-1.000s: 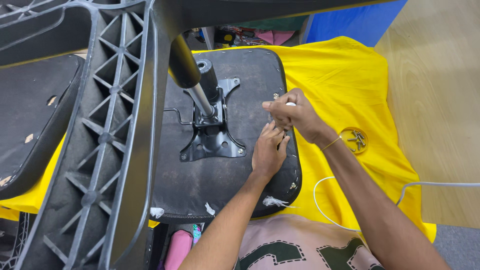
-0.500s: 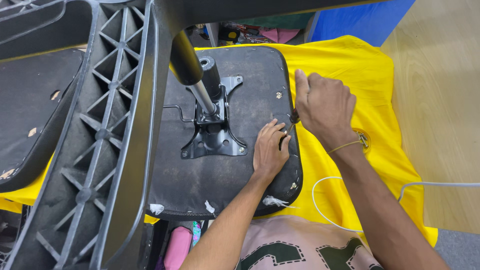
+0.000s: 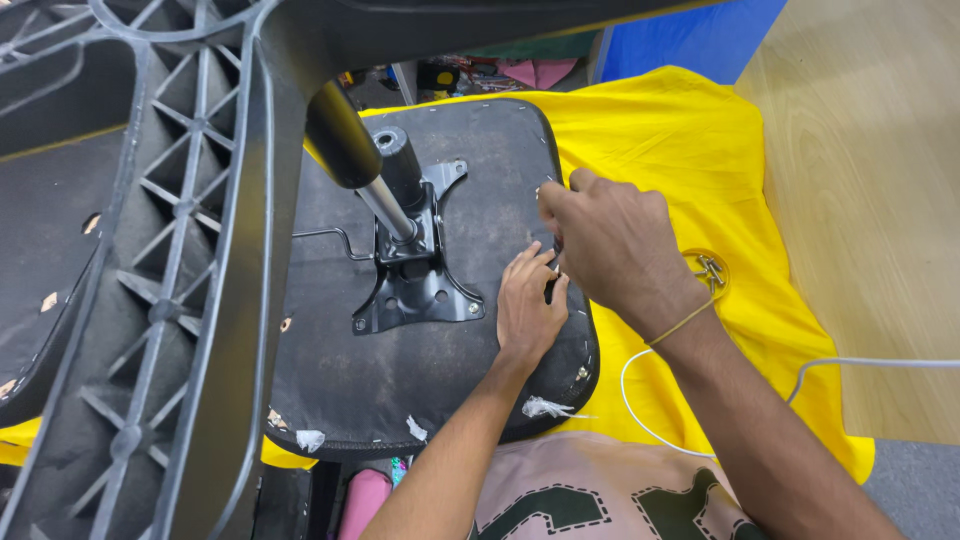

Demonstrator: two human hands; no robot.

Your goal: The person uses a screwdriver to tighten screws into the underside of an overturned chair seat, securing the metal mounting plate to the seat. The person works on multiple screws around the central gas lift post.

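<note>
Your left hand (image 3: 528,305) lay palm down on the upturned underside of the black seat cushion (image 3: 420,380), fingers spread and slack, gripping nothing, the fingertips pointing toward the seat's right edge. Your left forearm ran up from the bottom of the view, nearly straight. Your right hand (image 3: 610,240) sat just above and to the right of the left one, back of the hand toward you, its fingers curled down at the rim of the cushion; whether they pinched anything there could not be told, since the hand hid its own fingertips. A thin yellow band (image 3: 685,320) circled your right wrist, and that forearm crossed the lower right corner of the view.

The cushion rested upside down on a yellow cloth (image 3: 690,150), with a black metal mounting plate (image 3: 415,290) fixed near its middle and a gas-lift cylinder (image 3: 375,175) rising from the plate toward the camera. Scraps of white fabric (image 3: 540,407) stuck out along the cushion's near edge. A few small metal screws (image 3: 710,268) lay on the cloth just beside your right wrist, and a white cable (image 3: 850,365) trailed across the cloth's edge. A ribbed black plastic chair base (image 3: 180,250) loomed across the left. The cloth covered a pale wooden tabletop (image 3: 870,200); a blue panel (image 3: 690,35) stood beyond.
</note>
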